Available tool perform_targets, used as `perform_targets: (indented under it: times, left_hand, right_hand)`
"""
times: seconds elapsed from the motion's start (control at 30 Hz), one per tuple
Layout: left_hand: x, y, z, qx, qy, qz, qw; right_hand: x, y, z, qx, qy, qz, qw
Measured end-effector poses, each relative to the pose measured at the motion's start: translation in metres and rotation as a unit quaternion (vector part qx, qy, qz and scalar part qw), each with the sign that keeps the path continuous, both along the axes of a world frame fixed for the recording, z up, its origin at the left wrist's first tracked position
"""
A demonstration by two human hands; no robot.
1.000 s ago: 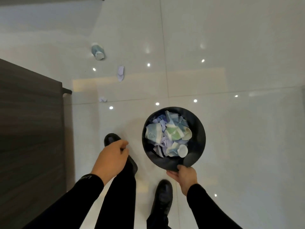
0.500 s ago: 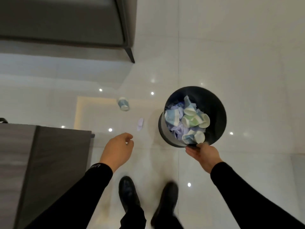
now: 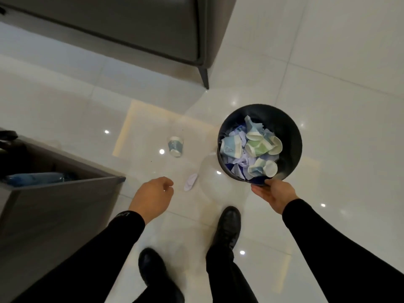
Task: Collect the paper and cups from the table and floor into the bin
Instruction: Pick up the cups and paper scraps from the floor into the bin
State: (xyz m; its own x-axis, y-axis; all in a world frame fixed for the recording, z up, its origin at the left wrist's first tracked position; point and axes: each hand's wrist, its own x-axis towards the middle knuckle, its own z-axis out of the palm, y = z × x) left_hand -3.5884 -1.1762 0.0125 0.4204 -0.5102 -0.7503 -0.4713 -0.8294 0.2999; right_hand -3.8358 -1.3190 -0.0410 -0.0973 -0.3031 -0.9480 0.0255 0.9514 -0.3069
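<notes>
Fingers (image 3: 259,190) of the right hand (image 3: 274,194) are closed on the bin (image 3: 286,123) rim at six o'clock; the left hand (image 3: 150,196) is loosely curled, empty, near the paper (image 3: 190,182).

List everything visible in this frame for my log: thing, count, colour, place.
bin: one, black, held above the floor at right, filled with crumpled paper and cups
paper cup: one, blue and white, lying on the floor left of the bin
paper scrap: one, pale lilac, on the floor nearer the feet than the cup
floor: glossy white tiles
table: one, dark grey, at left
sofa: one, grey, dark leg, at top
left hand: loosely curled, empty, near the scrap
right hand: gripping the bin's near rim
shoes: two, black, at bottom
</notes>
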Motion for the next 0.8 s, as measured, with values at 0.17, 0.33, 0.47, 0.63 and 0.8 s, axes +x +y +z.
perform_targets:
  times: [0.17,0.33,0.47,0.63,0.8]
  left_hand:
    - [0.006,-0.005,-0.02,-0.003,0.013,0.03,0.999]
    - [0.021,-0.002,-0.041,-0.007,0.013,0.06,0.998]
    - [0.041,0.022,-0.055,0.02,-0.031,0.079,0.996]
    - [0.064,0.083,-0.11,0.154,-0.016,0.038,0.987]
    - [0.068,0.116,-0.197,0.149,0.067,0.026,0.986]
  right_hand:
    - [0.004,-0.015,-0.02,0.026,0.02,0.05,0.998]
    - [0.013,-0.007,-0.029,0.014,0.04,0.087,0.995]
    - [0.044,0.04,-0.013,0.013,0.045,0.112,0.993]
    - [0.101,0.096,-0.04,0.074,0.051,0.324,0.942]
    - [0.15,0.098,-0.132,0.046,0.08,0.3,0.949]
